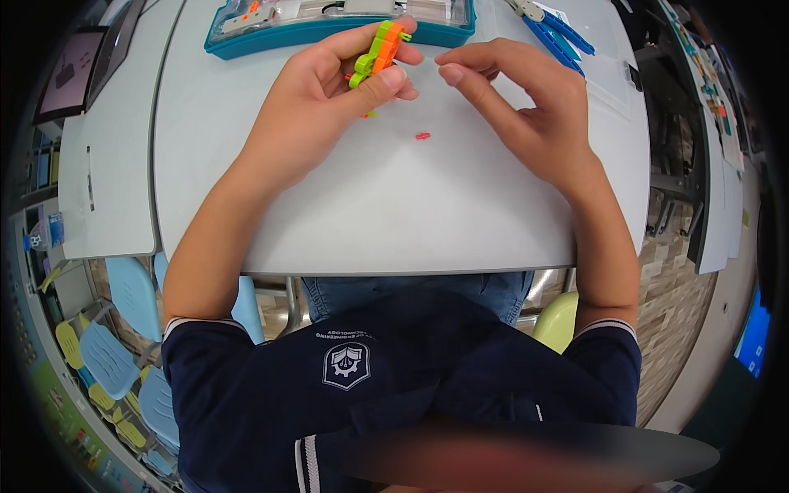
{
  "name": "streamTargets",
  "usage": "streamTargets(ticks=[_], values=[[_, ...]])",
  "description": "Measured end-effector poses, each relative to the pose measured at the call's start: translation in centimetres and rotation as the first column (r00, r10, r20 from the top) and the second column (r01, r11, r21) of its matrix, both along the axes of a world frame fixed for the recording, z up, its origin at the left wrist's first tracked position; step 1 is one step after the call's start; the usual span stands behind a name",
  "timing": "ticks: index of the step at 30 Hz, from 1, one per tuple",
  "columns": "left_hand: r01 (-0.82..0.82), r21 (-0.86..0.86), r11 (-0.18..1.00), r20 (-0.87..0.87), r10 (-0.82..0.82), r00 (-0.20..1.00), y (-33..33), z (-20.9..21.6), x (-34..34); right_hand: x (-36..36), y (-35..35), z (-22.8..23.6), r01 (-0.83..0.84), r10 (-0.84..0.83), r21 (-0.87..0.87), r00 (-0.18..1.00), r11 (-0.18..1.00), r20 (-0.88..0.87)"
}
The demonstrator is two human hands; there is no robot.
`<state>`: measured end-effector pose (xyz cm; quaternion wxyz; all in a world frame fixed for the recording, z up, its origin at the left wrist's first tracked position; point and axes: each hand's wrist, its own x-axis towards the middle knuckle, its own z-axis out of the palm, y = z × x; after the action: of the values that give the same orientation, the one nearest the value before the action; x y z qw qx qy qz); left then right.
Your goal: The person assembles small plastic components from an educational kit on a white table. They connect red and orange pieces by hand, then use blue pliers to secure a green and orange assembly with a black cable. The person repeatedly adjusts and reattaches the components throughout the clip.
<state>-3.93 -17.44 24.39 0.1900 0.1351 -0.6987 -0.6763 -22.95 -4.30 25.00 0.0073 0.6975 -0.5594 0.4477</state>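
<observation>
My left hand (316,94) is closed around a small assembly of lime-green and orange plastic building beams (384,54), held tilted above the white table between thumb and fingers. A bit of red shows at its lower end. To its right, my right hand (526,107) hovers with thumb and index fingertips brought together. Whatever they hold, if anything, is too small to see. On the tabletop between my wrists lies a small red connector peg (422,135). Another small green and orange piece (369,115) peeks out below my left hand, mostly hidden.
A teal-rimmed parts tray (329,37) stands at the far edge of view. Far right lies a grey tool-like object with blue handles (559,37). Another white table (111,181) adjoins on the left, with a screen (72,72) beyond. Light-blue chairs (111,357) stand lower left.
</observation>
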Motion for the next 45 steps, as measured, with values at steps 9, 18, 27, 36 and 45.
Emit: streamTargets(ticks=[9,18,27,36,45], values=[[0.089,0.060,0.994,-0.020,-0.088,0.996,0.8,0.1,-0.1,1.5,0.3,-0.3,0.040,-0.052,0.091,0.990,0.995,0.133],[0.159,0.147,0.976,-0.074,-0.149,0.986,0.9,1.2,0.2,0.7,0.2,-0.4,0.035,-0.072,0.123,0.949,0.992,0.307],[0.240,0.319,0.917,-0.039,-0.240,0.970,-0.4,1.3,0.0,0.1,0.1,-0.3,-0.028,-0.120,0.258,0.835,0.966,0.538],[0.038,0.264,0.964,0.103,-0.068,0.992,-0.5,0.7,0.2,0.3,0.3,-0.1,0.164,-0.222,0.245,0.947,0.956,0.231],[-0.009,0.050,0.999,0.172,0.000,0.985,0.1,0.6,0.2,1.3,0.3,-0.1,-0.016,0.017,0.029,0.999,0.999,-0.045]])
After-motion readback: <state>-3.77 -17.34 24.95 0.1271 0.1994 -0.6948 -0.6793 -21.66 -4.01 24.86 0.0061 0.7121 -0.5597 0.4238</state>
